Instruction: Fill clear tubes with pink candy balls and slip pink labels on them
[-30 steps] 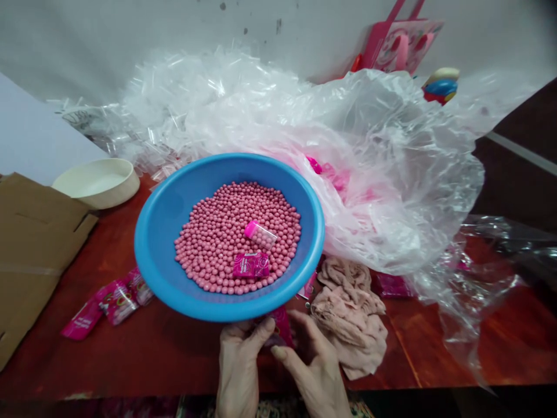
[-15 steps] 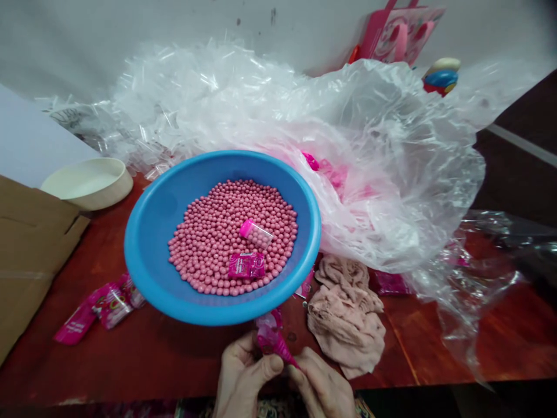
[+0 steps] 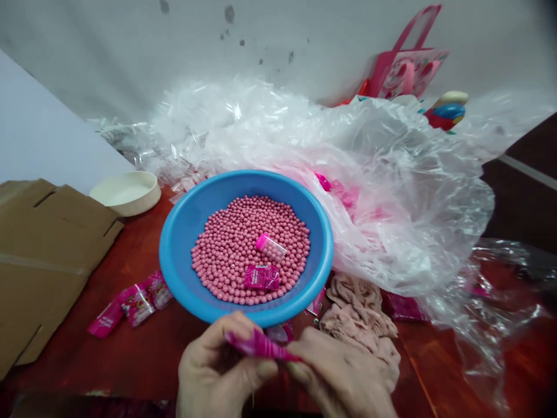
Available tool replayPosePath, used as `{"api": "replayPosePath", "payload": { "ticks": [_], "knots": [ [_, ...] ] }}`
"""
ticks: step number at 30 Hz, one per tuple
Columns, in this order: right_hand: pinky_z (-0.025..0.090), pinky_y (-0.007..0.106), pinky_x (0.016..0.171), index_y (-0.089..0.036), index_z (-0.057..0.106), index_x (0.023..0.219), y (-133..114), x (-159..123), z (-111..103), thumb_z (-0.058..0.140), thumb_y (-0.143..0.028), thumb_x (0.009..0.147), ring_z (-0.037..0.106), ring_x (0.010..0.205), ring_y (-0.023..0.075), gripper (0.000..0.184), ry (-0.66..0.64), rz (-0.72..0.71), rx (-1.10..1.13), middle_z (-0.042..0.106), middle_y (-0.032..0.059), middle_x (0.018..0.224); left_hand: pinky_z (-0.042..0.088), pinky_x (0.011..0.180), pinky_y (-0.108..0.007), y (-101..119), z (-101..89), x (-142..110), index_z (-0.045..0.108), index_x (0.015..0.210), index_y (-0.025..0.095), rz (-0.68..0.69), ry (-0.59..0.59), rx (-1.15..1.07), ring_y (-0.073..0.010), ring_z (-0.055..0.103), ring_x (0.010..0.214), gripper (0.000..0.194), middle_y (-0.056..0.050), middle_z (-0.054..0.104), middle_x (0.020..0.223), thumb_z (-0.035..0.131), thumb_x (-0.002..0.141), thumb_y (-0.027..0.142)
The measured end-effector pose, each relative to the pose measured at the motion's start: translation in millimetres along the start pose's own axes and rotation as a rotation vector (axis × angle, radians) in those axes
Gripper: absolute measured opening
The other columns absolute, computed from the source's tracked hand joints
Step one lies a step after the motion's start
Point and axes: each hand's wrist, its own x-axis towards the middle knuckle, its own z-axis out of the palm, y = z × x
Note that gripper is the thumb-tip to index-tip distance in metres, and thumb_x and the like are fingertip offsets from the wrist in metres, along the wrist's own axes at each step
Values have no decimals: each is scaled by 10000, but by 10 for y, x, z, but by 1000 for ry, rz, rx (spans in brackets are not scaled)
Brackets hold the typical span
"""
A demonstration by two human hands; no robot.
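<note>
Left hand: the left hand was curled, with the thumb and fingers pinching the near end of a narrow magenta packet.
Right hand: the right hand was partly closed, with its fingertips pinching the far, tapered end of the same packet. The two hands were not pressed together; they met only through the packet.
Held item: the packet lay crosswise between the hands, just short of the basin rim and held above the worktop.
Directly ahead of the hands: a blue plastic basin stood on the worktop, its near rim just beyond the left hand's fingers.
Basin contents: pink round beads filled the middle of the basin. A small clear bag with a pink end and a printed magenta sachet lay on top of them.
Below the basin rim, beside the held packet: a further pink packet lay partly hidden behind the hands.
Left of the hands: three joined printed sachets lay on the worktop, with a flattened cardboard sheet and a cream round dish farther out.
Right of the hands: crumpled beige fabric lay beside the right hand.
Far beyond the hands: clear plastic sheeting was heaped behind the basin, with a pink carrier bag at the back.
</note>
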Motion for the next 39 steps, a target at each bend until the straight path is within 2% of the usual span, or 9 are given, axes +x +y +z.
{"api": "replayPosePath", "payload": {
  "ticks": [6, 10, 12, 15, 22, 26, 29, 32, 39],
  "knots": [
    [401, 178, 416, -193, 596, 663, 94, 388, -46, 412, -334, 951, 524, 447, 81, 370, -26, 197, 112, 554, -41, 522, 428, 399, -138, 192, 117, 384, 724, 611, 154, -80, 123, -164, -65, 510, 440, 258, 0, 667, 530, 885, 461, 289],
    [515, 260, 636, -191, 628, 908, 396, 567, -153, 186, -330, 989, 642, 720, 147, 470, -137, 53, -399, 678, 53, 839, 395, 344, -119, 303, 161, 556, 689, 586, 130, -59, 249, -287, -50, 501, 403, 294, 23, 650, 515, 901, 412, 236],
    [484, 292, 571, -183, 598, 773, 639, 707, -145, 294, -324, 968, 599, 598, 171, 388, -148, 54, -535, 632, 43, 660, 391, 341, -107, 335, 158, 634, 695, 639, 125, -45, 280, -355, -45, 517, 410, 340, 17, 674, 564, 908, 390, 218],
    [463, 344, 605, -148, 598, 789, 984, 882, -33, 474, -215, 885, 617, 715, 250, 171, -209, 27, -655, 665, 125, 787, 384, 328, -102, 343, 131, 739, 690, 688, 123, -79, 285, -421, -52, 538, 419, 375, 16, 681, 592, 907, 399, 221],
    [426, 314, 584, -154, 587, 874, 1348, 871, 215, 486, -76, 767, 600, 711, 230, 167, -277, -73, -712, 672, 120, 864, 419, 336, -109, 393, 133, 857, 655, 679, 109, -132, 363, -501, -53, 550, 404, 86, 3, 675, 581, 707, 747, 123],
    [425, 303, 596, -121, 535, 1032, 1228, 895, 139, 489, -156, 790, 592, 699, 206, 248, -246, -57, -640, 660, 93, 817, 421, 345, -103, 431, 125, 898, 641, 682, 116, -129, 373, -518, -77, 596, 457, 117, 0, 651, 577, 640, 797, 92],
    [365, 274, 532, -177, 517, 826, 942, 952, -13, 519, -273, 830, 524, 571, 156, 96, -256, 224, -357, 591, 12, 655, 423, 344, -100, 421, 103, 933, 638, 689, 111, -135, 386, -524, -78, 601, 455, 176, -10, 653, 579, 566, 848, 95],
    [359, 241, 523, -202, 477, 706, 622, 927, -134, 561, -362, 822, 481, 566, 120, 215, -177, 479, 134, 522, -30, 622, 434, 349, -105, 401, 125, 950, 640, 689, 104, -145, 388, -538, -66, 576, 419, 237, -20, 659, 577, 507, 885, 115],
    [438, 215, 573, -213, 578, 811, 275, 680, -32, 665, -429, 753, 543, 614, 112, 240, 55, 676, 570, 600, -23, 712, 458, 361, -103, 397, 339, 909, 641, 656, 99, -198, 369, -580, -55, 566, 389, 364, -19, 666, 550, 406, 931, 136]
  ]
}}
